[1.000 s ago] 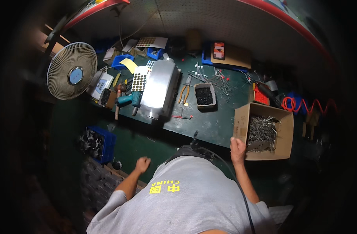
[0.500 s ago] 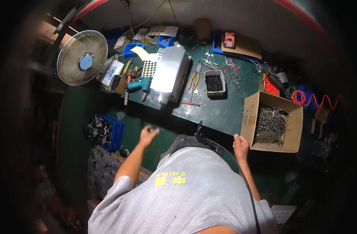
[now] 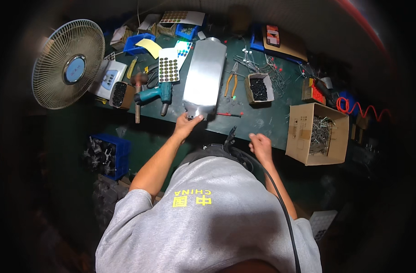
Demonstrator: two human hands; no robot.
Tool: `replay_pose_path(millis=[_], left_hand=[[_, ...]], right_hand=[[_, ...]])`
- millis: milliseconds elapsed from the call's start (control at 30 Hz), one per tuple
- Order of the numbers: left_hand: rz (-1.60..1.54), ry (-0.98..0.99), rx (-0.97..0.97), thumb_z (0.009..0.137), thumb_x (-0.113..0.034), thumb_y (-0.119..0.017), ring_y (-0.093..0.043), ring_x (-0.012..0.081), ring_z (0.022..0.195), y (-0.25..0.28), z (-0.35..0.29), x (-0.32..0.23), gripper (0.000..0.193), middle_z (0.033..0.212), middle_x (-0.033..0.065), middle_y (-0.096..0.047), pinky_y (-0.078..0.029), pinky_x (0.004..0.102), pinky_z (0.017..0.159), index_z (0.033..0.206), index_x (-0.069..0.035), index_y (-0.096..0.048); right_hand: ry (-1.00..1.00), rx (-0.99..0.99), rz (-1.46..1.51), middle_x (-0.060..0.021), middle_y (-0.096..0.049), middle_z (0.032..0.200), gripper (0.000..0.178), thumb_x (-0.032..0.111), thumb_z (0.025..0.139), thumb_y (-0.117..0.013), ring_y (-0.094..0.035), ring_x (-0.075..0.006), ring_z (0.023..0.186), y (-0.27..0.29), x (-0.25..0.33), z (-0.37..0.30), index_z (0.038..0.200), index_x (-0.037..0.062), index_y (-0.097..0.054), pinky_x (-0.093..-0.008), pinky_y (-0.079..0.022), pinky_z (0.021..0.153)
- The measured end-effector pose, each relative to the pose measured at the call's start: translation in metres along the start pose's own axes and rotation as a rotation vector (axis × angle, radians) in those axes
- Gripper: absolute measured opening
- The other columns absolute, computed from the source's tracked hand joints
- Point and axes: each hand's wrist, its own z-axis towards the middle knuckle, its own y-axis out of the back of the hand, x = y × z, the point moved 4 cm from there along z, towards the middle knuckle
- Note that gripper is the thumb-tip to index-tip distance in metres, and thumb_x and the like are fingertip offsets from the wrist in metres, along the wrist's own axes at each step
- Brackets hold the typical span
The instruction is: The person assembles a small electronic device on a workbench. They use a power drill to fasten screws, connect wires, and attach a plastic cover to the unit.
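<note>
We see a green bench (image 3: 267,119) with a fan (image 3: 67,68) at 10 o'clock, a cardboard box (image 3: 301,132) of thin metal pieces (image 3: 322,132) at 3 o'clock, and 1 silver metal box (image 3: 204,75) lying at 12 o'clock. A teal power tool (image 3: 155,94) lies at the metal box's 8 o'clock, our left hand (image 3: 185,126) grips its 6 o'clock end with the thumb on top, and our right hand (image 3: 261,146), at its 5 o'clock, is apart from it with fingers curled, though we cannot tell whether they hold anything. Our orange-handled pliers (image 3: 233,74) lie at its 3 o'clock.
</note>
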Motion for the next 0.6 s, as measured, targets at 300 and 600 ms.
replay_pose_path(millis=[300, 600], left_hand=[[0.733, -0.631, -0.182, 0.078, -0.014, -0.079, -0.056, 0.0357, 0.123, 0.111, 0.031, 0.000, 0.061, 0.133, 0.0192, -0.061, -0.047, 0.0451, 0.103, 0.132, 0.002, -0.056], [1.293, -0.531, -0.301, 0.075, 0.002, -0.071, -0.045, 0.0324, 0.135, 0.184, 0.141, -0.010, 0.075, 0.139, 0.0150, -0.049, -0.026, 0.0558, 0.118, 0.145, -0.010, -0.044]], right_hand=[[-0.226, 0.308, 0.123, -0.0077, -0.067, 0.112, 0.059, 0.040, 0.087, -0.079, -0.063, -0.0160, 0.100, -0.167, 0.021, 0.053, 0.126, -0.0010, -0.062, -0.0323, -0.054, 0.077], [-0.401, 0.430, 0.188, -0.0052, -0.055, 0.141, 0.071, 0.047, 0.085, -0.079, -0.050, -0.0186, 0.128, -0.211, 0.034, 0.057, 0.140, 0.0095, -0.054, -0.0384, -0.051, 0.095]])
